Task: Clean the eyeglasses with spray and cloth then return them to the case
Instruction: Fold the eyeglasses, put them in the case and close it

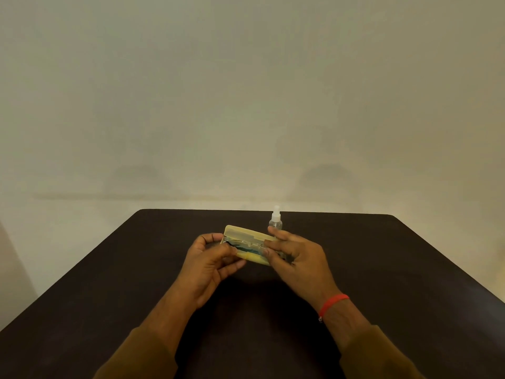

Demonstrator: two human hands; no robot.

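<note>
A pale yellow eyeglasses case (247, 234) lies open on the dark table (109, 283), its lid tilted up at the back. Inside I see a clear-framed pair of eyeglasses (246, 245) over something blue, perhaps the cloth. My left hand (210, 263) grips the case's left end. My right hand (293, 255) holds the right end, fingers reaching into the opening at the glasses; whether they pinch the frame is unclear. A small clear spray bottle (275, 221) with a white nozzle stands upright just behind the case's right end.
The table's far edge runs just behind the bottle, against a plain beige wall (246, 105). A red band (332, 303) circles my right wrist. Brown sleeves cover both forearms at the bottom of the view.
</note>
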